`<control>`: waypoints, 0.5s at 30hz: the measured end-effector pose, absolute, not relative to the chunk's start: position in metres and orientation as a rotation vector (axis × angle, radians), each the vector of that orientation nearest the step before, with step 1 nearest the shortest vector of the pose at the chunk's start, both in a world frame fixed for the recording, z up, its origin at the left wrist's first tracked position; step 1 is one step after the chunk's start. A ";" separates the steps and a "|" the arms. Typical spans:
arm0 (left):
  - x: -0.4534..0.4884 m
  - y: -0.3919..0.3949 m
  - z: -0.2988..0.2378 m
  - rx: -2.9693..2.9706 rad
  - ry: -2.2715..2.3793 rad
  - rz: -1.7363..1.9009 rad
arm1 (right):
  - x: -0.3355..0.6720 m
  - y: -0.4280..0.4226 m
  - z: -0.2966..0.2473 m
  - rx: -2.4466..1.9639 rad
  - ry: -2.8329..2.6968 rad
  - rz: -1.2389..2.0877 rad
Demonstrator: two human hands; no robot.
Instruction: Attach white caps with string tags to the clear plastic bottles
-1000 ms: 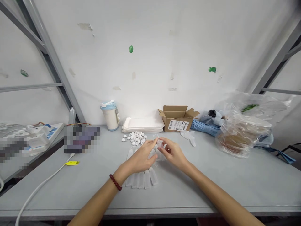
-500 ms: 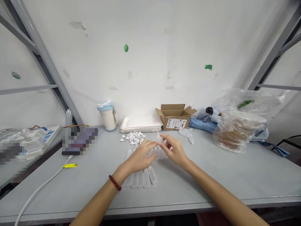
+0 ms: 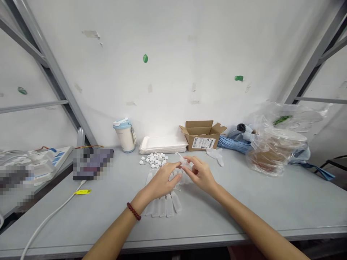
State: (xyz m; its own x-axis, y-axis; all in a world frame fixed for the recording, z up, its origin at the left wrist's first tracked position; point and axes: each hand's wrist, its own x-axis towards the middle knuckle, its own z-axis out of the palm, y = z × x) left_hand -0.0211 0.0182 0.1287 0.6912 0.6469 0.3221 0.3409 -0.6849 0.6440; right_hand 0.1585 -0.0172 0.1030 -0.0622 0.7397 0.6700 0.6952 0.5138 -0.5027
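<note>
My left hand and my right hand meet over the middle of the grey table. Both pinch a small clear plastic bottle, held just above the tabletop. Under my left hand lies a row of several more clear bottles, side by side. A heap of small white caps sits just beyond my left fingers. A dark red bead bracelet circles my left wrist.
Along the wall stand a white and blue cup, a stack of white trays, an open cardboard box, blue cloth and a crumpled plastic bag. A white cable with a yellow tag runs at the left.
My hands have stayed together over the bottles, with the fingers shifting slightly on the small bottle. The view has tilted a little.
</note>
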 end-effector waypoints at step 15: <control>-0.022 0.019 0.139 2.273 0.709 0.748 | 0.150 -0.023 0.096 -1.064 -1.907 0.147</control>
